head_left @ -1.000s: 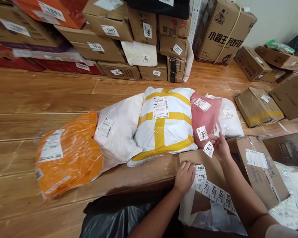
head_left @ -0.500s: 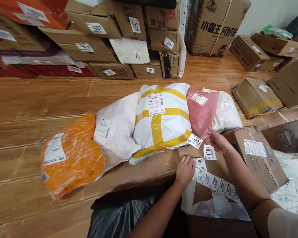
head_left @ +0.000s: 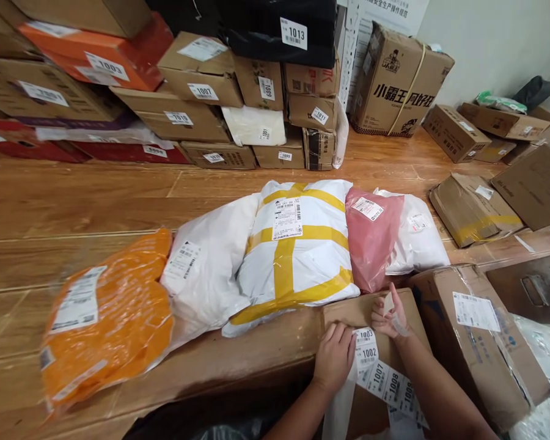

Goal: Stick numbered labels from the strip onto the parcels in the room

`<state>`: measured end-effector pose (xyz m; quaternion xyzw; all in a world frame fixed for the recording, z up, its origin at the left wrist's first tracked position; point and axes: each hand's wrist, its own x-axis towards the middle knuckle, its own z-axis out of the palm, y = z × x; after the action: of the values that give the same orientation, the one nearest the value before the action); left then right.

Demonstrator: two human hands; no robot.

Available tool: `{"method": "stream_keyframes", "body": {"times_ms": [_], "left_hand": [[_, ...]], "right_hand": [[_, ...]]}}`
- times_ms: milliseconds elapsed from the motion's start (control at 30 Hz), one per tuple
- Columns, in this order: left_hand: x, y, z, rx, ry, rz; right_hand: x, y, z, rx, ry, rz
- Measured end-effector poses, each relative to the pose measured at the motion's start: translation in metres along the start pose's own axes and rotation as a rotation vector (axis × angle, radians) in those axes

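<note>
My left hand (head_left: 333, 355) is closed at the edge of a strip of white number stickers (head_left: 367, 354), printed 1003 and 1002, its fingertips against the strip's left side. More of the sticker sheet, with 1007 and 1008, trails down to the right over a cardboard box (head_left: 348, 313). Just right of the strip, my right hand (head_left: 385, 318) is turned with its thumb up and fingers curled. A small pale sticker (head_left: 388, 304) sits at those fingers, and another (head_left: 399, 325) clings near the wrist; their print does not show. A pink bag (head_left: 376, 244) lies just beyond that hand.
Left of the pink bag lie a yellow-taped white parcel (head_left: 321, 253), a white bag (head_left: 215, 263) and an orange bag (head_left: 128, 330). Another white bag (head_left: 424, 244) lies to its right. Numbered boxes (head_left: 183, 122) are stacked behind; a labelled carton (head_left: 481, 348) stands at right.
My right hand has drawn back from the pink bag toward me and turned over; the stickers 1002 and 1001 no longer face the camera. My left hand stays at the strip. The view has tilted up.
</note>
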<state>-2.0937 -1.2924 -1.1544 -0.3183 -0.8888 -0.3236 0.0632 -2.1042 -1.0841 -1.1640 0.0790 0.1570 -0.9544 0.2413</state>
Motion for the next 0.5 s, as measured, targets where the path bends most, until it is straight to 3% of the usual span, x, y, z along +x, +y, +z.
{"method": "stream_keyframes", "body": {"times_ms": [333, 500], "left_hand": [[0.0, 0.001, -0.002, -0.03, 0.018, -0.023], [-0.003, -0.002, 0.002, -0.057, -0.006, -0.021]], "right_hand": [[0.009, -0.006, -0.01, 0.045, -0.132, 0.18], [0.01, -0.007, -0.014, 0.048, -0.101, 0.184]]}}
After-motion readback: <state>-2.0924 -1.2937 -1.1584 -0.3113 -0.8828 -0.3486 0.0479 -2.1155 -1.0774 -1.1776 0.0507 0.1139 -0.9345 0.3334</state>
